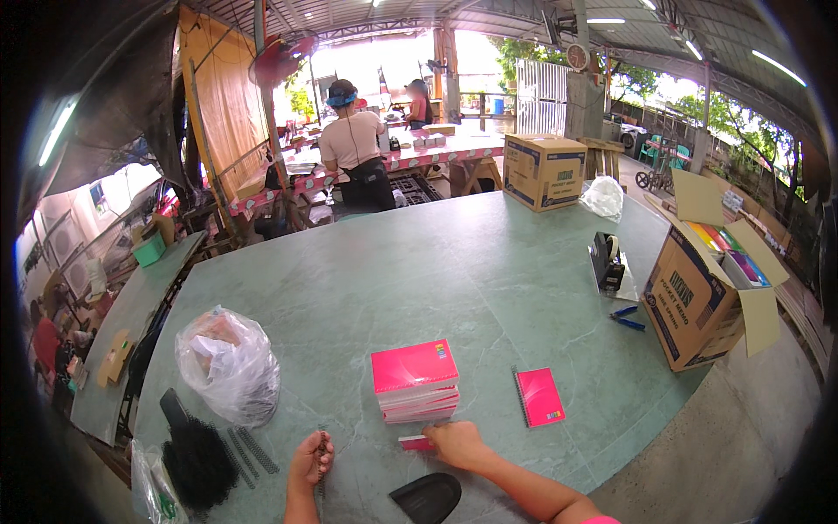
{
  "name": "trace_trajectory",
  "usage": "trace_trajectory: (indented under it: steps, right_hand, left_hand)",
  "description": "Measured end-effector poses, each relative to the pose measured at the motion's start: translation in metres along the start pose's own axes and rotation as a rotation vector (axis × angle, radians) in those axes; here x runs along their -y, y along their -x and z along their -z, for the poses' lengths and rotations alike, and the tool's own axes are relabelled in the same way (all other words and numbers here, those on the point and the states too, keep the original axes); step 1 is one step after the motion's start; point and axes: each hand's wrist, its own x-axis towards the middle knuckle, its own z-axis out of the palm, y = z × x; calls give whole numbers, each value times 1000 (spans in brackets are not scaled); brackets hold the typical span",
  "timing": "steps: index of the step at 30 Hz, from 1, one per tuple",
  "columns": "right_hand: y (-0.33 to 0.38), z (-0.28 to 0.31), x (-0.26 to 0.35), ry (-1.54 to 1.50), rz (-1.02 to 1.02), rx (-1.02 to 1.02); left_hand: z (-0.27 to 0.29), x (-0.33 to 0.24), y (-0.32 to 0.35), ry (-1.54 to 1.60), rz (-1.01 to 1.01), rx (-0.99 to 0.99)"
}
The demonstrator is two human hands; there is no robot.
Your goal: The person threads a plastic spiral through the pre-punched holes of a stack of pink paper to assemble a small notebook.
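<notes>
- At a pale green, marble-patterned table [489,262], a person's right hand [456,443] rests on a small pink notebook [415,443], fingers curled over its right end and gripping it; only the left part of the cover shows beyond the fingertips.
- The small notebook lies flat near the table's front edge, its long axis running left to right, just in front of a stack of pink notebooks [415,381].
- The left hand [311,460] is clenched around a black spiral binding coil [323,450], which stands roughly upright through the fist, its length pointing away from the person.
- The stack holds several glossy pink covers, squared up, long side left to right.
- A single pink spiral-bound notebook [540,396] lies flat to the right, well apart from both hands, its wire spine along the left edge.
- More loose black coils [247,451] lie left of the left hand, beside a bristly black bundle of coils [197,461] and a crumpled clear plastic bag [229,364].
- A dark, rounded plastic piece [426,497] sits between the forearms.
- An open brown cardboard box [704,297] of coloured notebooks stands at the right edge.
</notes>
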Motion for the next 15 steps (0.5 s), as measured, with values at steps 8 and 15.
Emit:
trace_trajectory:
  steps: [8,15]
  right_hand:
    - [0,-3,0,-14,5,-8]
    - [2,-1,1,-46,39,-69]
  left_hand:
    - [15,6,-6,146,-28,115]
    - [14,7,-5,60,-82,98]
